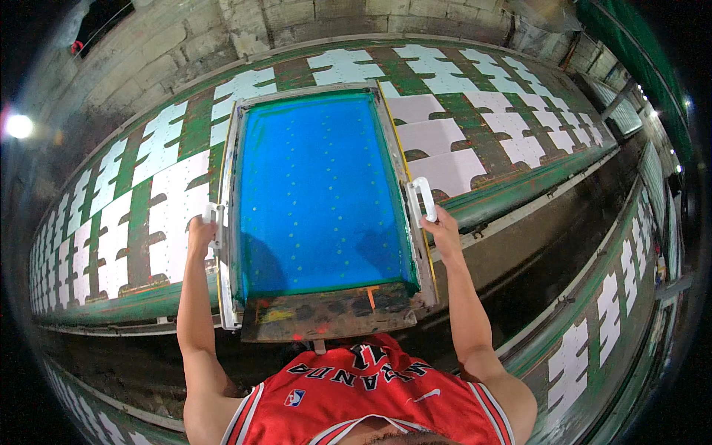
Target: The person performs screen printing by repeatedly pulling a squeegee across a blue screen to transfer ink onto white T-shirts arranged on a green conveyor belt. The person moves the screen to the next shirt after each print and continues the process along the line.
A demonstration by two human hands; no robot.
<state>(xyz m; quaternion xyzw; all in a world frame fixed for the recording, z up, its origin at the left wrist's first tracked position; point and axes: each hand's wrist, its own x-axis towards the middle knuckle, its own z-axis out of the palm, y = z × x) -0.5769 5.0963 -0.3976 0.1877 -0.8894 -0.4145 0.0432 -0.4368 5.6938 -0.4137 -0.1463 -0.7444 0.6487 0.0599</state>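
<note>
A wide frame (311, 193) with a blue dotted screen and a stained board (334, 320) at its near end lies in front of me over the long green printing table. My left hand (201, 231) is closed on a white handle (214, 213) on the frame's left side. My right hand (442, 227) grips the white handle (424, 194) on the right side. Pale cut fabric pieces (174, 230) lie in rows on the green table, to both sides of the frame and beyond it.
A second long table (578, 341) with more pale pieces runs along the right, across a dark gap, and another shows at lower left. A block wall (208, 30) stands behind the main table. A green sheet (667, 89) hangs at upper right, near corrugated panels (650, 178).
</note>
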